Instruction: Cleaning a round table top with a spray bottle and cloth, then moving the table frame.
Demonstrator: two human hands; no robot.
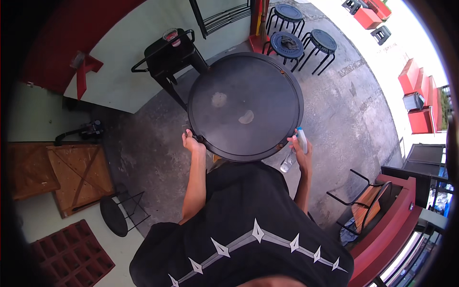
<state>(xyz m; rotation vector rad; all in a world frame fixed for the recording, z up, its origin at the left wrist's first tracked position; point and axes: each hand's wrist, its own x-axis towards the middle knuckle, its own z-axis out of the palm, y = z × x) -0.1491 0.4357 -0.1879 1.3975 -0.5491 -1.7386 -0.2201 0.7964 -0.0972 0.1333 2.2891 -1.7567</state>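
Note:
A round black table (247, 89) with a raised rim, two pale worn patches and rusty spots stands right in front of me. My left hand (194, 142) is against its near left rim with the fingers curled. Whether those fingers grip the edge or something small is unclear. At the near right rim, my right hand (302, 149) is closed around a spray bottle (302, 139) with a blue nozzle tip and a clear body. The bottle slants, its clear lower end hanging below the hand. The legs under the table are hidden by its top.
Beyond the table's left side stands a black chair (168, 53) with a red-and-clear container (172, 36) on it. Several round stools (324, 40) stand at the back right, one bearing a dark cloth (289, 42). A wooden-seated chair (365, 211) is at right, a folding stool (114, 216) at left.

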